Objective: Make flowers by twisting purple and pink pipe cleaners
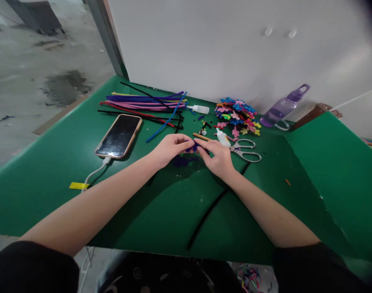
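Between the fingertips of both hands is a small dark blue-purple fuzzy piece [192,147], apparently pipe cleaner, its shape mostly covered. My left hand [174,149] pinches it from the left. From the other side my right hand [215,158] closes thumb and fingers on it. Below the hands a dark purple patch [184,161] lies on the green table [161,211]. A black pipe cleaner [208,211] runs under my right forearm. Just beyond the right hand are a white glue bottle [223,138], grey-handled scissors [246,150] and a thin wooden stick [201,136].
Colourful pipe cleaners [146,101] lie in a bundle at the back left, near a second glue bottle [201,109]. A heap of pipe-cleaner flowers [236,114] and a purple water bottle [283,106] stand at the back right. A charging phone [120,136] rests at left.
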